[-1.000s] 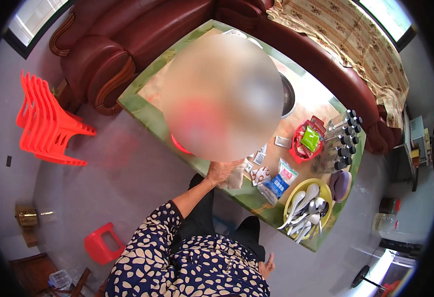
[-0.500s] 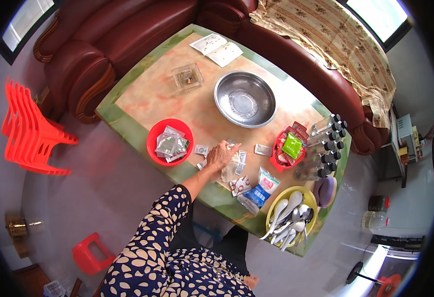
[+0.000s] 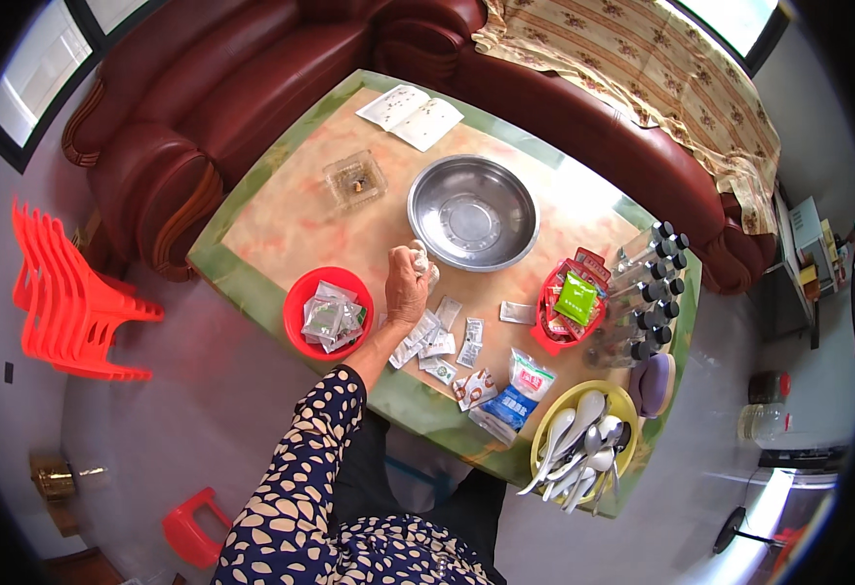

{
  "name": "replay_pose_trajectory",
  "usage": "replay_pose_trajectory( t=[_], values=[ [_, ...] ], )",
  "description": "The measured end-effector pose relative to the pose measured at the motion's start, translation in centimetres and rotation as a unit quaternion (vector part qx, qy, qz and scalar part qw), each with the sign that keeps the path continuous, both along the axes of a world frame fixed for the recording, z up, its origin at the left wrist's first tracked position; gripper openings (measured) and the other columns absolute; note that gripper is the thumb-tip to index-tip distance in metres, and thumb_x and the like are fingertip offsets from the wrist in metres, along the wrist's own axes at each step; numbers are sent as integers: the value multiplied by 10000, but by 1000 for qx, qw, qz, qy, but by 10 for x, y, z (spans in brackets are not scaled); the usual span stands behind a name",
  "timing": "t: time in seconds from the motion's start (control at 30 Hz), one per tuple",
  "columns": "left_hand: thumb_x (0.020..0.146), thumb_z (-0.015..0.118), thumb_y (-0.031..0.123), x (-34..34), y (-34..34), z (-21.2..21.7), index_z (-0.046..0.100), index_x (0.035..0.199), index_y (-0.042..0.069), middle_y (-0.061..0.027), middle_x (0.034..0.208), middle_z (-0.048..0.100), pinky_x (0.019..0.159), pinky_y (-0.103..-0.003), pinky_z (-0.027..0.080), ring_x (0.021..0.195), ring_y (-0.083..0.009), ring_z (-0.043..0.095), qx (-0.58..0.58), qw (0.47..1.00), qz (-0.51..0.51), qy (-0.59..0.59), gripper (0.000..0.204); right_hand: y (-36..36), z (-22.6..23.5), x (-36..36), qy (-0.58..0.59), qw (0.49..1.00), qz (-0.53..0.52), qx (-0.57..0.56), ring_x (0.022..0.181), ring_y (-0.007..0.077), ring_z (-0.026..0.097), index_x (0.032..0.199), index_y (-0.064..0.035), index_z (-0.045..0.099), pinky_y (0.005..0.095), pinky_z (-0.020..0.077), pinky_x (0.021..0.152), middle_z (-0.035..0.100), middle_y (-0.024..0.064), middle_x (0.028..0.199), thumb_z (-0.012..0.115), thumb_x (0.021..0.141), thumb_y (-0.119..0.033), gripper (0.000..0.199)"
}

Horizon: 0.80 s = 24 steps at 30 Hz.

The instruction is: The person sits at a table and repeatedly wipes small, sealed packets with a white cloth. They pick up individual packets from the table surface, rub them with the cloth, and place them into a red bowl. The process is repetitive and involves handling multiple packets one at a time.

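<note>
Logged a shift of the left hand (image 3: 408,291) within the last half second, away from the white sachets (image 3: 437,343) and farther up the table (image 3: 281,210) to just beside the steel basin (image 3: 466,210). Noted fingers curled around a pale cloth (image 3: 432,277), bunched now, between that basin and the red bowl (image 3: 296,307), without being able to tell contact with the tabletop. Judged more of the sachets uncovered and accessible as a result; found no right hand in view.
</note>
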<state>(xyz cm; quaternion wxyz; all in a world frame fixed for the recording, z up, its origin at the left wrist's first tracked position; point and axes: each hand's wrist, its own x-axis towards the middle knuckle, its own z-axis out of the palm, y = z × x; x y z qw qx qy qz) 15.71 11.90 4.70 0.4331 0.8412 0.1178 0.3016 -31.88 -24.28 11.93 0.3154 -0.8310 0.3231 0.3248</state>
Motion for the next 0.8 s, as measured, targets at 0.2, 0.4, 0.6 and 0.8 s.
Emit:
replay_pose_trajectory(
  t=[0.2,0.4,0.6,0.8],
  values=[
    [762,631,98,-8,4,-31,492,1046,86,-137,1028,508,859,-462,428,995,-339,508,316,930,-130,139,316,0,25,-9,51,987,-117,98,965,219,616,1210,-137,556,259,448,860,656,128,1022,599,848,-81,369],
    [908,452,192,19,14,-42,545,1059,109,-125,1083,534,841,-477,454,1036,-333,529,198,964,-63,164,196,28,74,0,-69,992,-85,64,724,134,610,1074,-79,646,250,480,641,652,10,856,473,924,-72,229],
    [734,618,279,24,20,-14,435,1263,39,-200,1289,387,939,-556,404,1184,-406,396,348,863,-101,353,609,7,81,-29,-198,864,-442,137,585,121,564,776,-41,602,279,480,534,597,19,728,634,808,-55,47],
    [829,600,195,34,32,-45,431,1224,79,-192,1227,400,870,-576,436,1127,-410,460,360,860,-98,347,445,-39,108,8,-346,647,-632,249,769,189,634,1037,-29,564,300,530,563,632,105,956,560,825,-12,212]
  ],
)
